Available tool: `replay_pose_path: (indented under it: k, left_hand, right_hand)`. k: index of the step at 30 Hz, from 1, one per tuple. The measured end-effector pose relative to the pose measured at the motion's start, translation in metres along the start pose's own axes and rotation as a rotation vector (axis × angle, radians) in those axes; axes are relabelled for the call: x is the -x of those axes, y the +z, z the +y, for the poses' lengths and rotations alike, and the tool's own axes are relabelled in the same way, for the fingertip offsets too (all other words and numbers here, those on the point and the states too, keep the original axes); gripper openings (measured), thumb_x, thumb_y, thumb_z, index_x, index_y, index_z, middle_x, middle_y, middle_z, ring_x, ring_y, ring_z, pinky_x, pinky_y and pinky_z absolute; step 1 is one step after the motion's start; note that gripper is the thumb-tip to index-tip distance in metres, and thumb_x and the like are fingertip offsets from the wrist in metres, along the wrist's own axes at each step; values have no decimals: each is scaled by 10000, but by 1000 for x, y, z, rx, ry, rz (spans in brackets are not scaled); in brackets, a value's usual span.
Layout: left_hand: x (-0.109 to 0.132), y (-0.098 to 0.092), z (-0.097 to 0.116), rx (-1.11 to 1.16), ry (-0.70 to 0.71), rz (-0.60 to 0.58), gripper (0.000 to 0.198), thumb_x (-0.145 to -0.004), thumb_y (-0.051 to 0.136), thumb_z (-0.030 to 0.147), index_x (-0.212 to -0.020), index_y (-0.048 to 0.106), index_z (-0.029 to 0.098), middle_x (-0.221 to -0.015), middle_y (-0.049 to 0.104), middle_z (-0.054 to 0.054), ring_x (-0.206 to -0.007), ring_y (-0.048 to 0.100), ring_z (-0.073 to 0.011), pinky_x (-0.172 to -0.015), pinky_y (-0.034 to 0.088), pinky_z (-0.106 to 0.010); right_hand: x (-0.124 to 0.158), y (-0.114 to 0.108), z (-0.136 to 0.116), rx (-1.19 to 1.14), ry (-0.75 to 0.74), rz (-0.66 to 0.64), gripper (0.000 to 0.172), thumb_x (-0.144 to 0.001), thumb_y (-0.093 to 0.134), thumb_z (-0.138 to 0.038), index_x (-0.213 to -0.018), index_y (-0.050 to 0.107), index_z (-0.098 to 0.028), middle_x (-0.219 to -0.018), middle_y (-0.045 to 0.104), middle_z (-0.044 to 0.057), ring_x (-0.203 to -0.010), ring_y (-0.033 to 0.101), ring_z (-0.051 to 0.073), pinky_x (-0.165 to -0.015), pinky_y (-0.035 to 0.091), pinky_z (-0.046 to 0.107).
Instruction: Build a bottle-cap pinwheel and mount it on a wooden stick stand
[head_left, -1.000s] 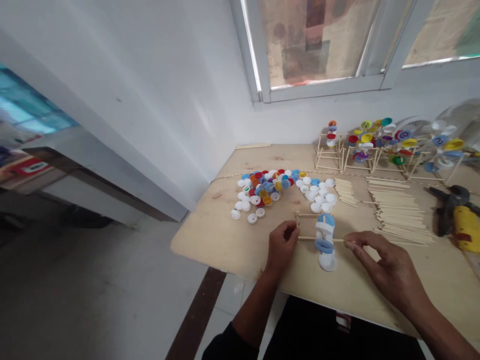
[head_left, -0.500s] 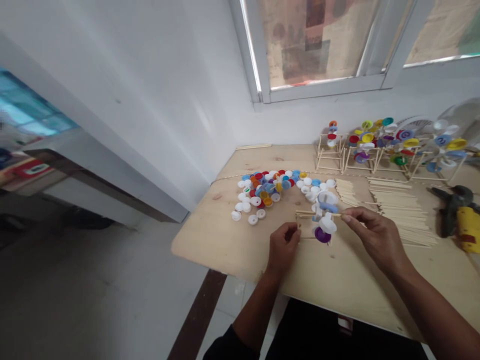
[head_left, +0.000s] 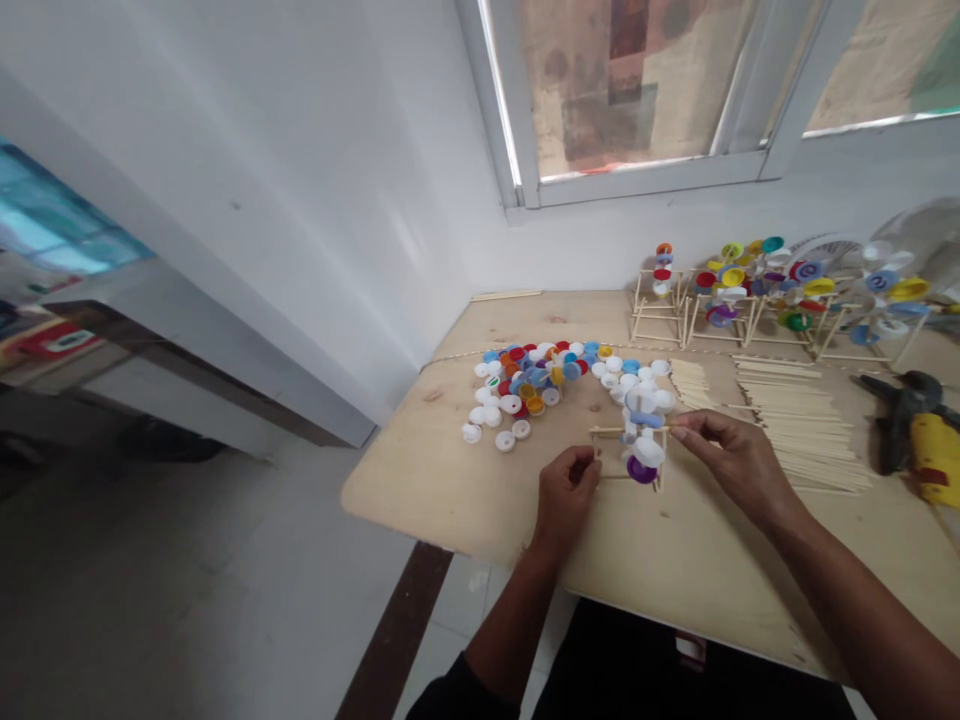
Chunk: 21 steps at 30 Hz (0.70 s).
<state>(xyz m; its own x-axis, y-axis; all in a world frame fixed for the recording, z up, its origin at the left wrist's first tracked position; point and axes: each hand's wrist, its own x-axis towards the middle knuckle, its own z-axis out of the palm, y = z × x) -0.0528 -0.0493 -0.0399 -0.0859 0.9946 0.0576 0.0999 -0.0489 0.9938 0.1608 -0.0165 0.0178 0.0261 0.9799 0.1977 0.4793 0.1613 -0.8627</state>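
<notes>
My left hand (head_left: 568,493) is closed on the left side of a small frame of thin wooden sticks (head_left: 618,476) standing on the table. Within that frame sits a wheel of bottle caps (head_left: 646,452), white, pale blue and purple, on a stick axle. My right hand (head_left: 724,455) pinches the axle's right end (head_left: 670,429) between thumb and fingertips. Behind the frame lies a loose heap of bottle caps (head_left: 534,405) in several colours. Right of the wheel, rows of bare wooden sticks (head_left: 806,425) lie flat, partly behind my right hand.
Several stick frames with cap wheels (head_left: 727,290) stand along the wall under the window. A yellow and black glue gun (head_left: 934,455) lies at the right. A twisted cord (head_left: 461,355) crosses the wooden table (head_left: 442,480), whose rounded left corner drops to the floor.
My right hand has shifted slightly left, and the cap wheel has moved left and a little down with it, into line with the frame. The left hand stays in place.
</notes>
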Motion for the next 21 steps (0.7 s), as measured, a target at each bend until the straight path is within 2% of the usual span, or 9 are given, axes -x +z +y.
replay_pose_path:
  k: [5,9,14,21]
  left_hand:
    - [0,-1,1,-8,4,2,183,-787,601,272,-883,687,141,-690,607,-8,-611,512,-123,-590,413,-230]
    - [0,-1,3,16,-10,-2,188,-789,602,269,-895,683,137,-699,620,-10,-615,515,-123,-593,411,-231]
    - [1,0,3,6,2,2,153,-796,611,275,-841,675,143,-671,602,2,-608,509,-119,-587,402,-226]
    - [1,0,5,15,4,14,154,-792,610,261,-864,679,143,-727,646,-17,-653,555,-132,-641,443,-241]
  right_hand:
    - [3,5,6,-95,34,3,321,-758,635,-464,-871,735,-181,-825,726,44,-748,636,204,-641,479,305]
    - [6,8,4,-185,71,14,315,-746,635,-461,-867,741,-190,-891,735,57,-836,644,226,-695,494,323]
    - [7,8,-1,-232,112,28,336,-705,661,-488,-837,747,-191,-828,731,56,-747,631,203,-677,498,320]
    - [10,10,-5,-305,137,43,416,-676,683,-555,-856,765,-190,-805,724,54,-657,582,162,-658,491,306]
